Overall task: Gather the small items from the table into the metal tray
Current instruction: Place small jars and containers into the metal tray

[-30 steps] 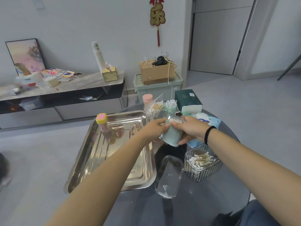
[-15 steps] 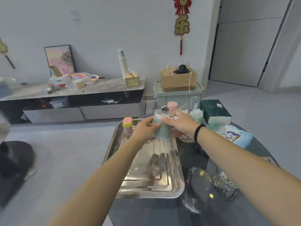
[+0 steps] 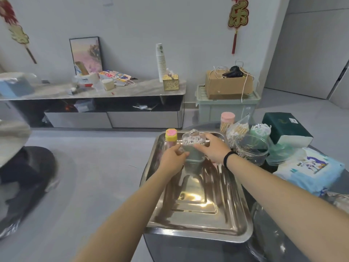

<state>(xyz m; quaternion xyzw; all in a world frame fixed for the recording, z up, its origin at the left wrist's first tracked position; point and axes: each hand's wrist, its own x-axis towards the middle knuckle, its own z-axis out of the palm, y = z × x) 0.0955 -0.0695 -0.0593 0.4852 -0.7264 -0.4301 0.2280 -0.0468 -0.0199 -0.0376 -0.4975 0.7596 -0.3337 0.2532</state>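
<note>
Over the last second you carried the green cup (image 3: 193, 155) of cotton swabs from the tabletop beside the tray across to the far end of the metal tray (image 3: 198, 226), and your view swung left with it, so the clear lid and the swab box near the table's near edge dropped out of sight. That puts one more item all but delivered; judged from here, only the letting go was left.

Going left to right: the small bottle with the yellow and pink cap (image 3: 171, 138) already stood in the tray's far left corner. Just beside it, your left hand (image 3: 172, 160) was curled about the cup's left side, fingers partly closed and pressed to its wall. The cup sat upright between both hands at the tray's far end; whether its base had met the tray floor could not be told, since your hands hid it. Your right hand (image 3: 212, 149), the one with the black wristband (image 3: 228, 159), was folded over the cup's right side and rim, likewise partly closed on it.

Further right, outside the tray, several things were yet to be gathered: the pink-lidded toothpick jar (image 3: 227, 122) by the far edge, the bag of cotton swabs (image 3: 238, 131), the clear round tub (image 3: 251, 151), the green tissue box (image 3: 285, 130) and the blue wipes pack (image 3: 311, 170).
</note>
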